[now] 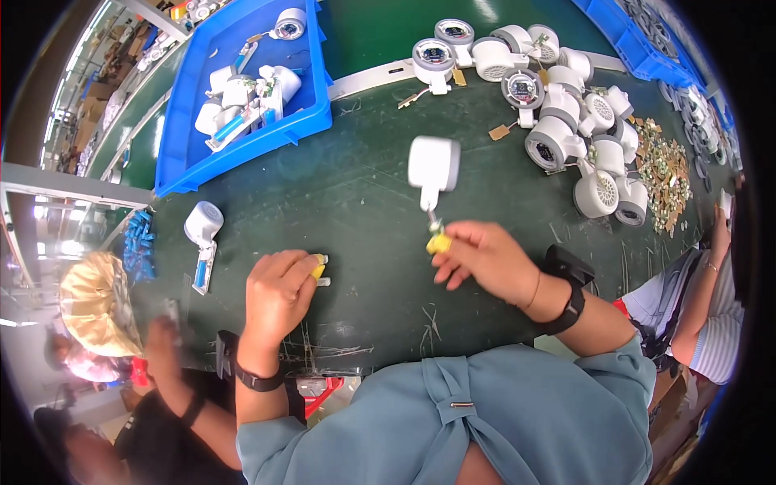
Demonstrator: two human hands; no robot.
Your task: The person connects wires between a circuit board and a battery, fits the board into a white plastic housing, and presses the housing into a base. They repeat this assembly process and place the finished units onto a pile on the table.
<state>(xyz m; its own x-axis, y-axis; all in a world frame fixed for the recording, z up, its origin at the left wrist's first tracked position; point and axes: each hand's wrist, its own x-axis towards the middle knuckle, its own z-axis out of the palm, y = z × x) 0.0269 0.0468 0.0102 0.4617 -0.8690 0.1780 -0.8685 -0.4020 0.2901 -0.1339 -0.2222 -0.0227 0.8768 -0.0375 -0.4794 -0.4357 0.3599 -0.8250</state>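
My right hand (493, 260), with yellow on its fingertips, pinches a small circuit board (435, 226) at the lower end of a white round-headed device (431, 162). The head has a grey rim and lies on the green table beyond my fingers. To the left, my left hand (279, 295) is closed with its fingers curled down near the tabletop, yellow showing at a fingertip. A small whitish piece (324, 281) shows beside its fingers; whether they hold it is hidden.
Several similar white devices (559, 103) crowd the far right, beside a heap of small boards (663, 174). A blue tray (325, 113) with more devices stands far left. One device (204, 222) with a blue cell lies left, near blue cells (139, 242). Co-workers sit at both sides.
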